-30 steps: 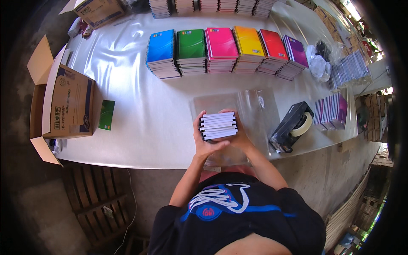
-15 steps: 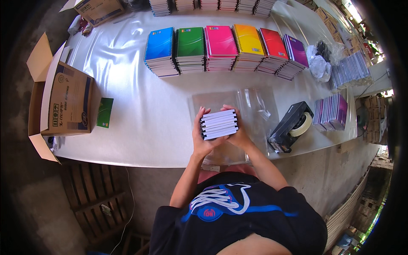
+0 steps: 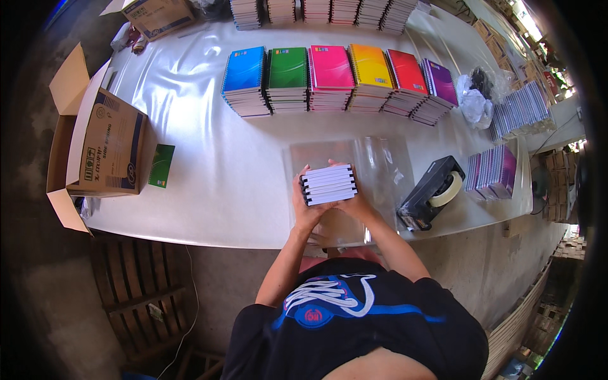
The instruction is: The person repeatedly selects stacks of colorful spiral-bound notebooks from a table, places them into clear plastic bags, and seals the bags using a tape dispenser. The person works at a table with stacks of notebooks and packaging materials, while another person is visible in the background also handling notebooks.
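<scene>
Between both hands I hold a small stack of notebooks [image 3: 330,185], its white page edges turned up toward me and black binding showing at the left side. My left hand [image 3: 304,206] is wrapped round the stack's left and near side. On the opposite side my right hand [image 3: 358,201] grips it, fingers partly hidden behind the stack. Under the hands lie clear plastic sheets or bags [image 3: 384,171] on the table. Just right of them stands a black tape dispenser [image 3: 432,192] with a roll of pale tape.
Stacks of spiral notebooks [image 3: 332,68] in several colours line the table's far side. An open cardboard box [image 3: 104,145] stands at left, beside a green notebook cover [image 3: 162,166]. Purple notebooks [image 3: 491,173] are stacked at right, near crumpled plastic [image 3: 475,101]. The white table [image 3: 209,190] has a curved-looking near edge.
The stack stays in both hands, turned slightly and a little farther right in the picture. The whole view has shifted slightly. Nothing else on the table has visibly moved.
</scene>
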{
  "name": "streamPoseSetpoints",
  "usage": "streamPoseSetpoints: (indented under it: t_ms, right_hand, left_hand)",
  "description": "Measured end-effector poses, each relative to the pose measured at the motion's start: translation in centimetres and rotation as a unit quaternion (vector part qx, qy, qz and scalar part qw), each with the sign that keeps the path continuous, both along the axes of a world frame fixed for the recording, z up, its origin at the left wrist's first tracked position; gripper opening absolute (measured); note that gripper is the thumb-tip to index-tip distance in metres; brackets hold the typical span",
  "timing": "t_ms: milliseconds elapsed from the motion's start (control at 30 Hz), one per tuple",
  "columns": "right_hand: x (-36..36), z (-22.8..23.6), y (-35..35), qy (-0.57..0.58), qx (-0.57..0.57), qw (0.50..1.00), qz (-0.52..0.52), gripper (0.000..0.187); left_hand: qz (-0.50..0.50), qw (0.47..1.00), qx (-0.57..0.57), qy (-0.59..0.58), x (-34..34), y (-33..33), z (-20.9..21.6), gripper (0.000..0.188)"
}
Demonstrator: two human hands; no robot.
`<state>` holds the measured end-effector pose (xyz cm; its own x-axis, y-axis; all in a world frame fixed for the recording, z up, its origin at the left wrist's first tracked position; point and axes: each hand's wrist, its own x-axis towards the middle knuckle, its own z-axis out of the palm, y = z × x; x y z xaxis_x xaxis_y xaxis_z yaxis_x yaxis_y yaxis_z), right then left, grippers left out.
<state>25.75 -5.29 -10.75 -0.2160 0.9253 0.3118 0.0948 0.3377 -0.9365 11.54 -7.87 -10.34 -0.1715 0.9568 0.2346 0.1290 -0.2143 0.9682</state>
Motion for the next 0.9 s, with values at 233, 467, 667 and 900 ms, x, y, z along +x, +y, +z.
streamPoseSetpoints:
  t_ms: [233, 467, 667, 900]
  right_hand:
    - [1.5, 3.0, -0.2, -0.023, -0.033, 0.998, -0.052, 0.076]
    - [8.0, 10.3, -4.3, 0.151, -0.287, 0.932, -0.164, 0.062]
    - [7.4, 7.7, -4.8, 0.066, -0.372, 0.917, -0.131, 0.06]
    - [7.7, 6.5, -3.0, 0.055, -0.463, 0.879, -0.094, 0.057]
  left_hand:
    - [-0.068, 0.996, -0.047, 0.027, -0.7, 0.5, 4.0, 0.1]
    - [-0.036, 0.843, -0.127, 0.522, 0.5, -4.1, 1.7, 0.071]
    - [-0.047, 0.952, -0.103, 0.283, -0.4, -2.2, 6.3, 0.071]
    - [-0.212, 0.927, -0.305, -0.047, -4.4, -0.2, 6.9, 0.074]
